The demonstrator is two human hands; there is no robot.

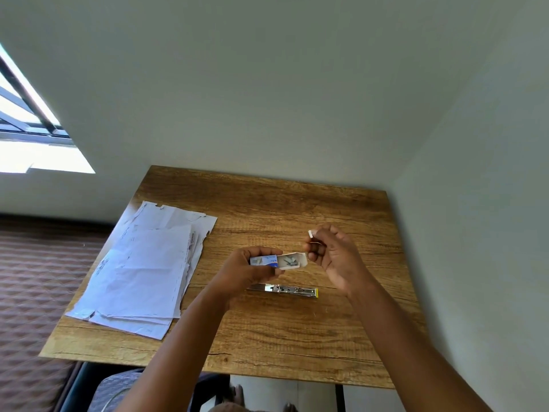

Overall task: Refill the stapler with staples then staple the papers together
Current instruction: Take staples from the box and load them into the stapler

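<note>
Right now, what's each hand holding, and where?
Left hand grips the staple box by its closed sleeve end. Right hand pinches a staple strip at its lower part between fingertips.

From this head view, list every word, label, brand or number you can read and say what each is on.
Nothing can be read in full.
Staple box in the left hand: blue and white label print, too small and blurred to read.
Top sheet of the papers: a dark printed word along its right edge, blurred, unreadable; faint marks elsewhere, also unreadable.
Stapler on the table: no text visible.
</note>
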